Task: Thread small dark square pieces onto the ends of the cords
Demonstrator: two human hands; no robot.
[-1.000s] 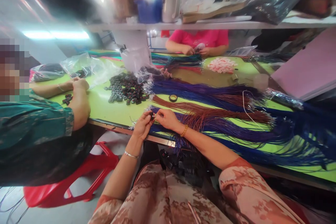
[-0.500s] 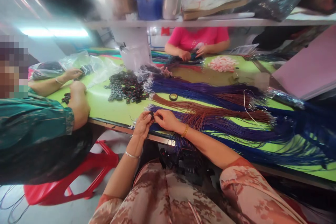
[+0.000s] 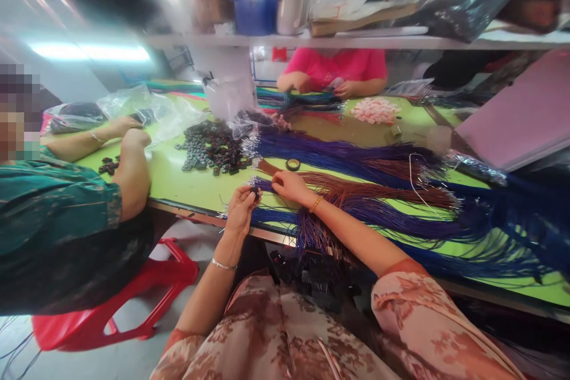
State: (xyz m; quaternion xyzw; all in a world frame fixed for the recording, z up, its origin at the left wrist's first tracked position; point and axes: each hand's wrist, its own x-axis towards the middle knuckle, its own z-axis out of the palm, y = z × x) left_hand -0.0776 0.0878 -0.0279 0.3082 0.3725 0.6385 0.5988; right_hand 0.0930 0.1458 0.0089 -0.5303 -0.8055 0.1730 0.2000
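Observation:
Between the thumb and fingers of my left hand [image 3: 240,209] is a small black connector housing [image 3: 254,190], held over the table's near edge. My right hand [image 3: 291,187] lies a little to the right, its fingers pinched down at the purple wires [image 3: 265,184]; the fingertips partly hide which strand they hold. Silver terminals tip the left ends of these wires. Just behind my right hand run brown wires [image 3: 342,183], and blue wires [image 3: 274,215] lie in front of it.
A pile of black housings [image 3: 214,145] and a tape roll [image 3: 293,164] lie beyond my hands. One co-worker's arm [image 3: 133,166] rests at left; another co-worker in pink [image 3: 338,68] sits opposite, near pale pink pieces [image 3: 374,110]. A shelf [image 3: 356,41] crosses above the table [image 3: 173,187].
My right hand has moved away from the black housing, rightward and slightly back to the purple wires. My left hand keeps hold of the housing. More wires hang over the table's edge below my right wrist.

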